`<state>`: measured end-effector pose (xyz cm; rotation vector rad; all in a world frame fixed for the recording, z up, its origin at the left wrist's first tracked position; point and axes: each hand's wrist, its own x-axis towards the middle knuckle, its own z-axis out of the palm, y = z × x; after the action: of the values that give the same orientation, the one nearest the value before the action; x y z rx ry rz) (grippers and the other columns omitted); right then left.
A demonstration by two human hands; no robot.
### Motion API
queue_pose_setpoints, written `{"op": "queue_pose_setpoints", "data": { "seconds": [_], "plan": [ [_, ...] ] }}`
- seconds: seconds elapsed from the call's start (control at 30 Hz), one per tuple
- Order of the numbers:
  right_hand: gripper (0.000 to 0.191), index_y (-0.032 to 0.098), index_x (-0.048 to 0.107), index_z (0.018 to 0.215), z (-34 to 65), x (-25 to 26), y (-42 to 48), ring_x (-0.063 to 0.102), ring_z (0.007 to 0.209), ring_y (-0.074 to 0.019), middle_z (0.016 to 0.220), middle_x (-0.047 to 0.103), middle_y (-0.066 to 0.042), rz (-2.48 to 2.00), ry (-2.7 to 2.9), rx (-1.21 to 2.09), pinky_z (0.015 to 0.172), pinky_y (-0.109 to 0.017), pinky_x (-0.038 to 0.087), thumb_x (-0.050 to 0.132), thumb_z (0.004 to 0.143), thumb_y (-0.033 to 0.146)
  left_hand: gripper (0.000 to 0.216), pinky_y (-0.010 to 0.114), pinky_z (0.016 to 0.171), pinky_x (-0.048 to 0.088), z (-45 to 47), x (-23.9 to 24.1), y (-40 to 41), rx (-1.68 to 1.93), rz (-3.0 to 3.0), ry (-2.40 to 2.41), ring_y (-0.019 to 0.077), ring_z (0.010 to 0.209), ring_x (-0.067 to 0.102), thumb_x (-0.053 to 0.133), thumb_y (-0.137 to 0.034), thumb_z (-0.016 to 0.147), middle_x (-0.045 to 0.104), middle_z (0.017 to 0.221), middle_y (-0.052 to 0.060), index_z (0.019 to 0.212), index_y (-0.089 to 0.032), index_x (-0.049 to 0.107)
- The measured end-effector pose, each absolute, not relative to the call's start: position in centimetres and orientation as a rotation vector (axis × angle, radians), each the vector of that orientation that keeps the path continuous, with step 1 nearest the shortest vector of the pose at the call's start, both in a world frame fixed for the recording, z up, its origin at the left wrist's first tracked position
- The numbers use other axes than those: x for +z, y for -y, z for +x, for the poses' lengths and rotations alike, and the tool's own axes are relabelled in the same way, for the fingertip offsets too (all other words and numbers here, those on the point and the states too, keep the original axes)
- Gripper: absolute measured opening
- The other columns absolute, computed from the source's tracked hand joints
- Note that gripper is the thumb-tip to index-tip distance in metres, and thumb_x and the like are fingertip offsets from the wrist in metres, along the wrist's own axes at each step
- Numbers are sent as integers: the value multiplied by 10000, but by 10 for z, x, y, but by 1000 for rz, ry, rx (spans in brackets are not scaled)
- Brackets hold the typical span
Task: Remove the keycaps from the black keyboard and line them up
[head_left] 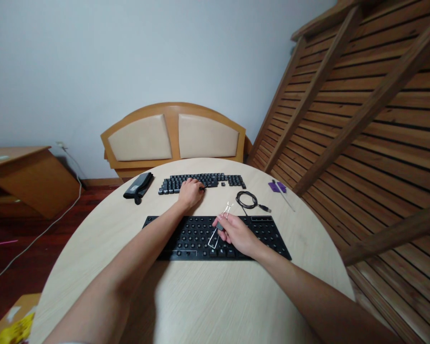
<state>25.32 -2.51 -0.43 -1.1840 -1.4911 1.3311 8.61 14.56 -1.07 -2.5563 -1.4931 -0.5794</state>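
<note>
Above keyboard [270, 235], right hand [237, 234] gripping wire puller [219, 226], left hand [190, 192] outstretched at keycaps [172, 184]

Left hand [190, 192] covers part of the loose keycaps [174, 185] toward the worktop's [186, 301] far edge; what its fingertips touch is unclear. Left forearm hides the near-left corner of the keyboard [272, 241]; right hand [234, 233] blocks some of its middle. Mid-part of the wire tool [211, 247] is lost behind right fingers; small dark piece there, too small to identify. Keycap legends unreadable. Purple item [281, 187] near the worktop's right edge: kind indistinct, partly under a thin rod [284, 196]. Worktop's near edge and both forearms run out of frame; yellow item [17, 329] cropped lower left.
</note>
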Motion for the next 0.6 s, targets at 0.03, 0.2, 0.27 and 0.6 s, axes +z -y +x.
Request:
{"op": "queue_pose_setpoints", "data": {
  "seconds": [0.03, 0.2, 0.27, 0.6],
  "plan": [
    [460, 183, 551, 868, 253, -4, 25, 389, 439, -87, 527, 475, 58, -1179, 1488, 1336, 451, -219, 299, 428, 913, 625, 229, 412, 910, 421, 86, -11, -146, -578, -2552, 1496, 300, 1076, 531, 580, -250, 861, 695, 1086, 102, 1019, -216, 742],
    [467, 181, 548, 859, 252, -4, 25, 381, 433, -85, 520, 472, 59, -1171, 1487, 1347, 445, -218, 290, 426, 912, 629, 219, 429, 930, 404, 87, -12, -145, -567, -2537, 1493, 308, 1096, 526, 581, -233, 863, 686, 1098, 111, 1020, -207, 731],
    [467, 180, 549, 862, 252, -4, 25, 377, 429, -82, 522, 475, 60, -1173, 1492, 1349, 447, -216, 292, 421, 917, 626, 216, 434, 947, 393, 88, -12, -144, -562, -2531, 1493, 312, 1115, 519, 585, -225, 861, 678, 1098, 119, 1024, -204, 726],
    [475, 172, 603, 873, 253, -6, 23, 389, 443, -90, 520, 475, 53, -1154, 1528, 1334, 447, -223, 275, 441, 917, 617, 285, 412, 971, 406, 91, 7, -121, -693, -2583, 1462, 297, 1116, 543, 586, -228, 873, 646, 1169, 117, 1151, -180, 628]
  ]
}}
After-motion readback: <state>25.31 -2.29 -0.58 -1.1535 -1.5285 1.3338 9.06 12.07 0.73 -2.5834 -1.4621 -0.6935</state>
